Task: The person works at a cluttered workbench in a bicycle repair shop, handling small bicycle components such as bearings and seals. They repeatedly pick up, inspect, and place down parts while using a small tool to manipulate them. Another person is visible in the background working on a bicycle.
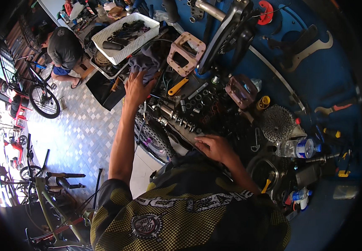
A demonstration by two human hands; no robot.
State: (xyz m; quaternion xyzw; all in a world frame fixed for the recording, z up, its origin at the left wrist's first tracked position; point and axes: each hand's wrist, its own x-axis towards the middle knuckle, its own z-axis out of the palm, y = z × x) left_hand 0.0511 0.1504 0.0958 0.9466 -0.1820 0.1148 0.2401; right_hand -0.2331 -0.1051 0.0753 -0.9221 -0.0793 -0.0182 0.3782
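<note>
At the far left part of the cluttered bench, my left hand (pixel 138 91) is on a crumpled grey rag (pixel 146 65), its fingers and thumb closing on the cloth's near end. My right hand (pixel 215 147) rests at the bench's near edge with fingers stretched out and nothing in them. Just beyond its fingertips lies a row of small metal parts (pixel 183 123) on a grey strip. Between the hands are a yellow-handled tool (pixel 178 86), sockets and rings. A pinkish bicycle pedal (pixel 186 54) stands past the rag; a second pedal (pixel 241 91) lies farther right.
A white plastic basket (pixel 124 37) of tools stands at the far left. To the right are a cassette (pixel 278 122), a plastic bottle (pixel 301 148) and a chainring (pixel 264 172). A bicycle wheel (pixel 154 134) is below the bench edge. Another person (pixel 66 52) sits on the left near bicycles.
</note>
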